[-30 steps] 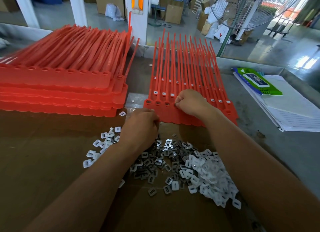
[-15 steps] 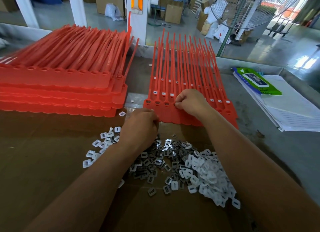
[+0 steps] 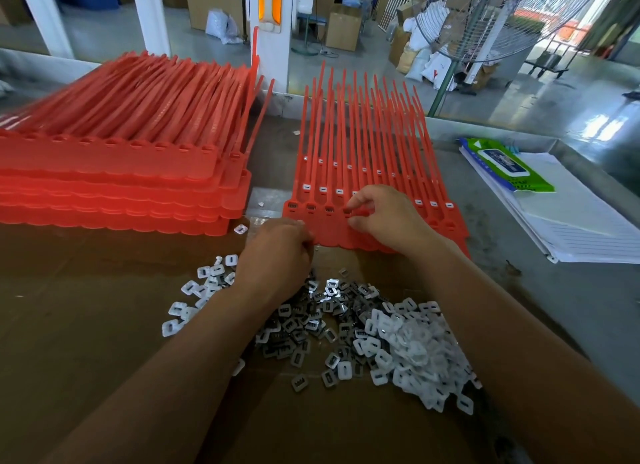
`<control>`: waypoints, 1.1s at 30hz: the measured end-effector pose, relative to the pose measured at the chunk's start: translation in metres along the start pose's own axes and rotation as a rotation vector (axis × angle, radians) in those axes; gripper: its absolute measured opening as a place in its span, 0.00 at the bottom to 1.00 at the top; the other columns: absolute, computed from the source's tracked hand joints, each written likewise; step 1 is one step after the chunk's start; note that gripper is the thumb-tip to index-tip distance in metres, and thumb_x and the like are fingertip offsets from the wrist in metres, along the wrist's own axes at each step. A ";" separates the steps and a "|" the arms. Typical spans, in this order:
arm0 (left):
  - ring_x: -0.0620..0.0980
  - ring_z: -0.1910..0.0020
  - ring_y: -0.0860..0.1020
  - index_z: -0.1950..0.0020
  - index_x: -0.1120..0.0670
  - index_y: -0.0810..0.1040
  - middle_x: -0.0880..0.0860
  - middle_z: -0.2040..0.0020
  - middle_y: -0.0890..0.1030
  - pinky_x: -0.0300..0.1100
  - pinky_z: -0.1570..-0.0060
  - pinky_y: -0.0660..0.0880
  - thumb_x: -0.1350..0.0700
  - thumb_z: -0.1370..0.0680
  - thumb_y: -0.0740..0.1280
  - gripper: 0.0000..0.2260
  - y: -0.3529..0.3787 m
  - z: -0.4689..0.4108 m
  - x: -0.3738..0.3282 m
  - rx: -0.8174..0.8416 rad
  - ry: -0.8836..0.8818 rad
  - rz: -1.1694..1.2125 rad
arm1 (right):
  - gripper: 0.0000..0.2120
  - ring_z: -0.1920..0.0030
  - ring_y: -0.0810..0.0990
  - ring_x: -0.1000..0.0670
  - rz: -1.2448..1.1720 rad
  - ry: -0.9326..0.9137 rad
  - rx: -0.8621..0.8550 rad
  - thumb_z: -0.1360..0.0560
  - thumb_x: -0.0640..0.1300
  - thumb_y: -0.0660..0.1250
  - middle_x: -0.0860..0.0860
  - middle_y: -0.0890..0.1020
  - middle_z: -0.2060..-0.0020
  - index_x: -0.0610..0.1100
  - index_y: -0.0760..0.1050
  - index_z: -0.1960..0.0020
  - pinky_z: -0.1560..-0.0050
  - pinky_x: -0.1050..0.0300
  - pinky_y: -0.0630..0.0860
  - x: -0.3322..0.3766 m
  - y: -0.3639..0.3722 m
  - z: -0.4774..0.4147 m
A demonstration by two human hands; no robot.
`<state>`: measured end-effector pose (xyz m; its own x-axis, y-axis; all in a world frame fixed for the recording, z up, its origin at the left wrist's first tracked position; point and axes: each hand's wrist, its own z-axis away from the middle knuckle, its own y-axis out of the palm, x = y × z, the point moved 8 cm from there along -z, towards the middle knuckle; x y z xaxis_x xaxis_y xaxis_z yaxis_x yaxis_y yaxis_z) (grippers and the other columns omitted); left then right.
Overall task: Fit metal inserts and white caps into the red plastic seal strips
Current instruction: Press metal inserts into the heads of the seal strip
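Observation:
A sheet of joined red seal strips [image 3: 363, 152] lies flat ahead, its row of sockets [image 3: 310, 207] at the near edge; the first three hold dark metal inserts. My right hand [image 3: 388, 218] hovers over the fourth socket, with index finger and thumb curled in a pinch on a small piece that I take for an insert. My left hand [image 3: 277, 256] is curled at the sheet's near edge, and what its fingers hold is hidden. Loose metal inserts [image 3: 308, 321] and white caps [image 3: 415, 353] are heaped on the cardboard below my hands.
A tall stack of red strip sheets [image 3: 121, 173] fills the left. More white caps [image 3: 194, 290] are scattered left of my left wrist. A wipes pack [image 3: 505, 166] lies on a paper stack [image 3: 581, 221] at the right. The brown cardboard [image 3: 86, 325] covers the bench.
My right index finger and thumb have reached a little further left over the socket. My left hand has barely moved.

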<state>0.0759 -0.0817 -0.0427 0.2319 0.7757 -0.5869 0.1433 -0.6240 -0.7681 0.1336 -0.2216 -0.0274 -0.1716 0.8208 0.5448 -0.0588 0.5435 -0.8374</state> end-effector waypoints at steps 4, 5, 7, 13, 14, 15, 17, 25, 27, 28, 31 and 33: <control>0.53 0.40 0.73 0.48 0.60 0.80 0.58 0.44 0.79 0.48 0.39 0.67 0.65 0.27 0.60 0.12 0.001 -0.001 0.000 0.002 -0.001 0.001 | 0.07 0.57 0.75 0.59 0.071 -0.129 0.077 0.29 0.39 0.70 0.58 0.76 0.59 0.46 0.79 0.52 0.53 0.66 0.71 0.019 0.003 0.023; 0.53 0.39 0.72 0.47 0.60 0.80 0.58 0.42 0.78 0.48 0.37 0.66 0.65 0.27 0.60 0.13 0.001 -0.001 0.000 0.006 -0.001 -0.004 | 0.06 0.60 0.74 0.62 0.093 -0.158 0.143 0.29 0.39 0.70 0.60 0.76 0.62 0.45 0.79 0.53 0.57 0.71 0.70 0.023 0.007 0.030; 0.52 0.38 0.71 0.45 0.59 0.79 0.56 0.40 0.77 0.47 0.36 0.65 0.64 0.27 0.59 0.14 0.003 -0.001 0.001 0.019 -0.006 -0.021 | 0.05 0.63 0.73 0.66 0.130 -0.212 0.236 0.29 0.39 0.71 0.61 0.75 0.64 0.45 0.80 0.54 0.61 0.75 0.69 0.029 0.014 0.040; 0.51 0.37 0.71 0.44 0.59 0.79 0.55 0.39 0.77 0.44 0.37 0.65 0.64 0.26 0.59 0.14 0.003 -0.001 0.003 0.015 -0.021 -0.017 | 0.05 0.64 0.71 0.63 0.199 -0.221 0.290 0.30 0.38 0.71 0.62 0.73 0.66 0.46 0.80 0.55 0.62 0.74 0.68 0.029 0.022 0.050; 0.51 0.38 0.71 0.45 0.59 0.79 0.56 0.40 0.77 0.44 0.37 0.66 0.64 0.27 0.59 0.14 0.003 -0.001 0.003 0.014 -0.021 -0.015 | 0.05 0.63 0.71 0.62 0.217 -0.225 0.292 0.30 0.39 0.70 0.61 0.73 0.65 0.46 0.80 0.55 0.62 0.72 0.68 0.030 0.023 0.051; 0.51 0.38 0.71 0.45 0.59 0.79 0.56 0.40 0.77 0.45 0.37 0.66 0.64 0.27 0.59 0.14 0.003 -0.001 0.003 0.015 -0.022 -0.013 | 0.04 0.61 0.72 0.60 0.241 -0.228 0.297 0.29 0.39 0.70 0.60 0.73 0.64 0.45 0.79 0.55 0.61 0.69 0.68 0.030 0.025 0.051; 0.51 0.37 0.71 0.45 0.59 0.79 0.56 0.40 0.77 0.45 0.37 0.66 0.64 0.27 0.59 0.14 0.003 -0.001 0.003 0.018 -0.025 -0.012 | 0.04 0.58 0.72 0.57 0.272 -0.230 0.309 0.29 0.40 0.70 0.57 0.73 0.61 0.45 0.78 0.55 0.57 0.64 0.67 0.030 0.026 0.051; 0.51 0.36 0.70 0.43 0.58 0.78 0.55 0.38 0.75 0.44 0.36 0.65 0.65 0.27 0.59 0.15 0.005 -0.002 0.004 0.026 -0.030 -0.021 | 0.08 0.56 0.73 0.54 0.233 -0.228 0.286 0.28 0.38 0.68 0.54 0.75 0.58 0.48 0.70 0.58 0.57 0.62 0.69 0.027 0.027 0.053; 0.51 0.36 0.70 0.43 0.58 0.78 0.55 0.38 0.75 0.44 0.36 0.65 0.65 0.27 0.59 0.15 0.005 -0.002 0.004 0.024 -0.031 -0.028 | 0.08 0.59 0.73 0.57 0.188 -0.217 0.280 0.28 0.37 0.67 0.55 0.76 0.60 0.47 0.71 0.57 0.61 0.69 0.68 0.026 0.027 0.054; 0.51 0.36 0.70 0.43 0.58 0.78 0.55 0.38 0.75 0.44 0.36 0.65 0.65 0.27 0.59 0.15 0.005 -0.002 0.004 0.023 -0.031 -0.029 | 0.07 0.61 0.73 0.59 0.162 -0.212 0.288 0.28 0.36 0.67 0.55 0.76 0.61 0.47 0.72 0.56 0.63 0.72 0.68 0.025 0.027 0.054; 0.50 0.37 0.70 0.44 0.58 0.79 0.55 0.39 0.76 0.46 0.37 0.66 0.65 0.27 0.59 0.15 0.004 -0.003 0.003 0.019 -0.029 -0.028 | 0.08 0.63 0.73 0.62 0.095 -0.202 0.311 0.29 0.35 0.68 0.57 0.76 0.64 0.48 0.75 0.59 0.62 0.73 0.69 0.025 0.024 0.053; 0.50 0.37 0.70 0.44 0.58 0.79 0.55 0.39 0.76 0.45 0.37 0.66 0.65 0.27 0.59 0.15 0.004 -0.003 0.002 0.017 -0.022 -0.028 | 0.10 0.61 0.74 0.60 0.016 -0.168 0.284 0.28 0.35 0.68 0.56 0.77 0.63 0.49 0.74 0.61 0.60 0.71 0.71 0.022 0.016 0.050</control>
<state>0.0797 -0.0824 -0.0462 0.2067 0.7949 -0.5705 0.1326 -0.6005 -0.7886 0.0793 -0.2036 -0.0314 -0.3329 0.7756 0.5363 -0.3227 0.4406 -0.8377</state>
